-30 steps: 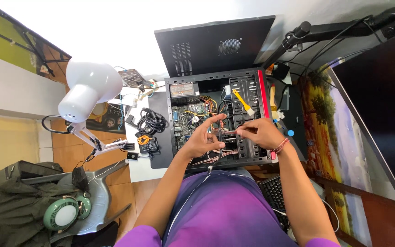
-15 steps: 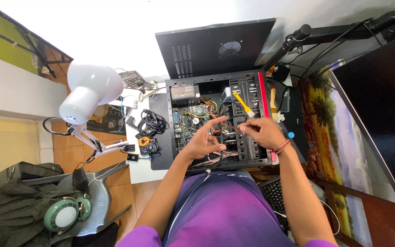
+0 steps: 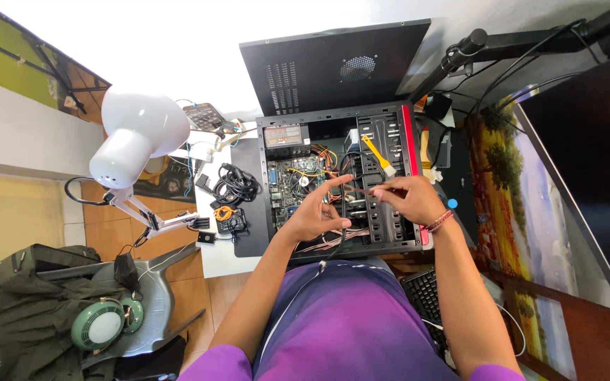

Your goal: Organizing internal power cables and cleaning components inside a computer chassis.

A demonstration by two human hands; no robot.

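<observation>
Open computer case (image 3: 333, 120) lies flat on worktop (image 3: 213, 261). Both hands inside: left hand (image 3: 315, 215) fingers spread over cables (image 3: 330, 240); right hand (image 3: 407, 199) pinching a thin wire. Judged step: cable handling; calls for fine grip

Open computer case (image 3: 333, 116) crowded: bundled wires (image 3: 333, 240) at 6 o'clock, drive cage (image 3: 390, 141) with yellow brush (image 3: 377, 154) at 1 o'clock block both hands. Clearer gap over motherboard (image 3: 291, 180) at 10 o'clock. Outside, cable pile (image 3: 236, 185) and white lamp (image 3: 135, 137) crowd 9 o'clock side.
</observation>
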